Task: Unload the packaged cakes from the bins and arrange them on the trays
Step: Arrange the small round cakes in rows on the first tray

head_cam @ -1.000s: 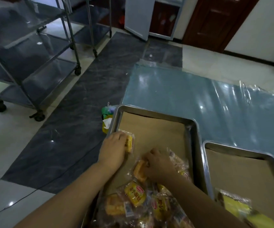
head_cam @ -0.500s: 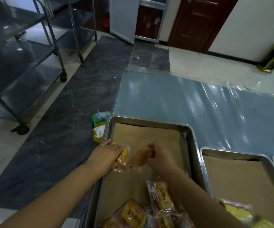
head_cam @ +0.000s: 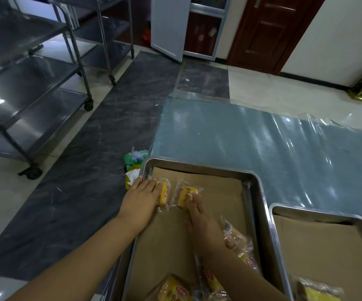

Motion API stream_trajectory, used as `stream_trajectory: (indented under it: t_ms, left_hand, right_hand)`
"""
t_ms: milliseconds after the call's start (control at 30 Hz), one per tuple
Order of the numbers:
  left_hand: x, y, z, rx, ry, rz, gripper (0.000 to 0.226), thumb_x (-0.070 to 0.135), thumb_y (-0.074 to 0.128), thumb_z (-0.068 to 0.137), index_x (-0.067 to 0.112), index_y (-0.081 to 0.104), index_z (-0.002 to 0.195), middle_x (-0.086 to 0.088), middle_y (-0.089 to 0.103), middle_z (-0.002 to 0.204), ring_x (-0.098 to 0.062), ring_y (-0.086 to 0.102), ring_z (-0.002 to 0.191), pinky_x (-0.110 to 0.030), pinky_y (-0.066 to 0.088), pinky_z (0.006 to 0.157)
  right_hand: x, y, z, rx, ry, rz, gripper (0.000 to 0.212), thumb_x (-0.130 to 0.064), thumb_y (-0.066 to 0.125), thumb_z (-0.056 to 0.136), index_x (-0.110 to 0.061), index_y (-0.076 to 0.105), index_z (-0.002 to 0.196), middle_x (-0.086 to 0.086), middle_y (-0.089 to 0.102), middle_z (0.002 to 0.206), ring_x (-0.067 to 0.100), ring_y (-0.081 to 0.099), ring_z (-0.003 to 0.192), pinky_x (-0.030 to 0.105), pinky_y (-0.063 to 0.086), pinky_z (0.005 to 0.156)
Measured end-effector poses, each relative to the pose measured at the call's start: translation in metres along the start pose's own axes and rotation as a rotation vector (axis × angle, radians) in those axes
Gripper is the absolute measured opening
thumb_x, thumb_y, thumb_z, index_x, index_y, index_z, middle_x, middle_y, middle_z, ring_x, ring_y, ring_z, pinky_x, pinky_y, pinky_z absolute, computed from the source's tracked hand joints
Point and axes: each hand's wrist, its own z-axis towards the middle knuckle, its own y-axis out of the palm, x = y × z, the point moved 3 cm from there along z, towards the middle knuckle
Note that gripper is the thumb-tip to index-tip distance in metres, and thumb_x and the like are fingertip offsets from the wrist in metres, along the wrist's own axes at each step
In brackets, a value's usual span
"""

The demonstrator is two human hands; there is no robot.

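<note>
A steel tray (head_cam: 260, 192) lined with brown paper lies in front of me on the floor. At its far left corner my left hand (head_cam: 142, 197) lies flat over a yellow packaged cake (head_cam: 163, 193). Beside it lies a second packaged cake (head_cam: 185, 195), with the fingertips of my right hand (head_cam: 199, 218) pressing on its near end. Both cakes rest on the paper side by side. Several more packaged cakes (head_cam: 175, 290) are piled at the near end of the tray, partly hidden by my right forearm.
A second lined tray (head_cam: 327, 213) sits to the right with a wrapped cake (head_cam: 319, 292) in its near corner. A blue plastic-covered mat (head_cam: 262, 137) lies beyond the trays. A small bag (head_cam: 135, 158) sits left of the tray. Wheeled steel racks (head_cam: 34, 94) stand at left.
Both hands have carried a cake each from the pile to the tray's far left corner and set them down side by side. The camera has tilted up.
</note>
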Motion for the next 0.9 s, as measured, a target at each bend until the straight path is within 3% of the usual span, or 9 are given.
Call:
stream_trajectory:
  t_ms: [100,233,367,533,633,700,800,900]
  left_hand:
    - [0.000,0.001,0.003,0.029,-0.034,-0.012,0.053,0.021,0.040,0.097,0.018,0.022,0.147,-0.007,0.025,0.154,-0.022,0.018,0.143,-0.038,0.000,0.116]
    - [0.000,0.002,0.014,0.042,-0.071,-0.018,0.055,0.020,0.041,0.097,0.019,0.020,0.148,-0.007,0.023,0.155,-0.022,0.018,0.143,-0.038,0.000,0.116]
    - [-0.001,0.004,0.023,0.043,-0.098,0.006,0.055,0.018,0.039,0.097,0.021,0.019,0.147,-0.005,0.023,0.155,-0.021,0.018,0.143,-0.039,0.000,0.116]
    - [0.000,0.004,0.026,0.016,-0.111,0.001,0.055,0.018,0.037,0.097,0.022,0.017,0.148,-0.005,0.019,0.156,-0.022,0.015,0.143,-0.041,-0.002,0.116]
    - [0.004,0.002,0.021,0.035,-0.117,-0.021,0.058,0.016,0.038,0.097,0.020,0.013,0.149,-0.007,0.014,0.157,-0.023,0.009,0.145,-0.041,-0.004,0.115]
    - [0.011,-0.002,0.017,0.066,-0.101,-0.039,0.061,0.013,0.038,0.097,0.019,0.009,0.149,-0.008,0.009,0.158,-0.024,0.004,0.145,-0.040,-0.004,0.115]
    - [0.033,-0.006,0.006,0.132,-0.011,-0.132,0.059,0.016,0.044,0.094,0.018,0.019,0.148,-0.008,0.017,0.156,-0.025,0.012,0.144,-0.037,0.002,0.114]
    - [0.061,-0.002,-0.009,0.116,0.120,-0.172,0.057,0.022,0.053,0.090,0.021,0.033,0.143,-0.006,0.027,0.153,-0.024,0.021,0.141,-0.038,0.012,0.114]
  right_hand:
    - [0.000,0.006,0.004,-0.051,-0.027,-0.039,0.052,-0.017,0.042,0.098,-0.025,0.024,0.147,-0.006,0.005,0.158,0.014,0.005,0.144,0.026,0.027,0.110]
    - [-0.002,0.000,0.024,-0.051,-0.029,-0.004,0.046,-0.014,0.042,0.098,-0.022,0.033,0.142,-0.004,0.008,0.158,0.017,0.019,0.143,0.027,0.042,0.100]
    - [-0.005,-0.003,0.037,-0.080,-0.035,0.018,0.048,-0.006,0.042,0.096,-0.022,0.035,0.140,-0.003,0.007,0.159,0.018,0.018,0.143,0.029,0.045,0.099]
    - [0.002,-0.008,0.036,-0.098,-0.077,0.002,0.055,-0.008,0.047,0.093,-0.025,0.031,0.143,-0.005,0.010,0.158,0.018,0.023,0.142,0.030,0.034,0.105]
    - [0.008,-0.020,0.033,-0.051,-0.089,-0.066,0.056,-0.013,0.048,0.093,-0.026,0.030,0.144,-0.003,0.023,0.155,0.018,0.024,0.140,0.034,0.021,0.113]
    - [0.016,-0.029,0.028,-0.011,-0.039,-0.104,0.051,-0.017,0.050,0.092,-0.027,0.036,0.140,-0.004,0.034,0.149,0.016,0.031,0.136,0.037,0.022,0.113]
    - [0.037,-0.044,0.011,0.003,0.114,0.031,0.036,-0.015,0.050,0.091,-0.026,0.051,0.126,-0.005,0.052,0.130,0.009,0.048,0.111,0.026,0.041,0.093]
    - [0.067,-0.055,-0.011,-0.055,0.238,0.157,0.032,-0.015,0.046,0.095,-0.025,0.053,0.124,-0.006,0.059,0.112,0.006,0.054,0.090,0.015,0.042,0.072]
